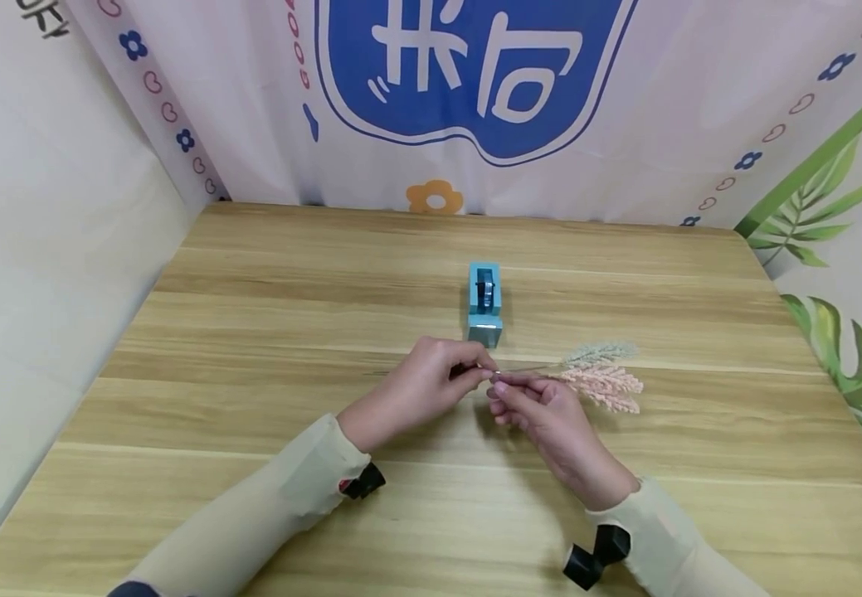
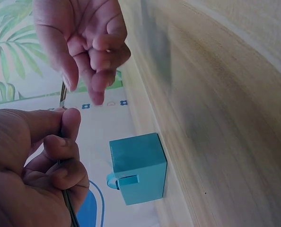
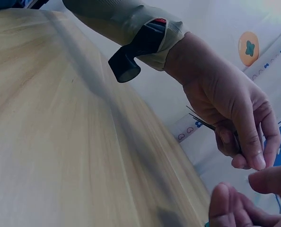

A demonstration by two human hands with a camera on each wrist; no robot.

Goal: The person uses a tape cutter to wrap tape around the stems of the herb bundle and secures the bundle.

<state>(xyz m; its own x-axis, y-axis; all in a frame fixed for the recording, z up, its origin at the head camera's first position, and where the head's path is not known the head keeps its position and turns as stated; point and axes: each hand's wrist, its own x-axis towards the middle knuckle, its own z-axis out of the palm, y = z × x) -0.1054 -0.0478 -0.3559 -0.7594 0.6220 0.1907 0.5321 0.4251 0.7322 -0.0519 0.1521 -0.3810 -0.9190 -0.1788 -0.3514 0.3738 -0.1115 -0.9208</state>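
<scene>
Two sprigs of artificial flowers, one pale green (image 1: pixel 601 353) and one pink (image 1: pixel 604 386), extend to the right on thin dark stems (image 2: pixel 69 208). My left hand (image 1: pixel 431 377) pinches these stems between thumb and forefinger, its other fingers curled along them. Close beside it, my right hand (image 1: pixel 546 414) holds the stems with thumb and forefinger, its remaining fingers loosely bent. A small shiny band (image 2: pixel 62 102) shows on the stems between the two hands. Stem ends (image 3: pixel 199 119) stick out behind the left hand in the right wrist view.
A blue tape dispenser (image 1: pixel 484 305) with a clear roll stands on the wooden table (image 1: pixel 266 307), just beyond the hands. A printed curtain (image 1: pixel 251 108) hangs behind the table's far edge. Black wrist cameras (image 1: pixel 596 555) are strapped over the pale sleeves.
</scene>
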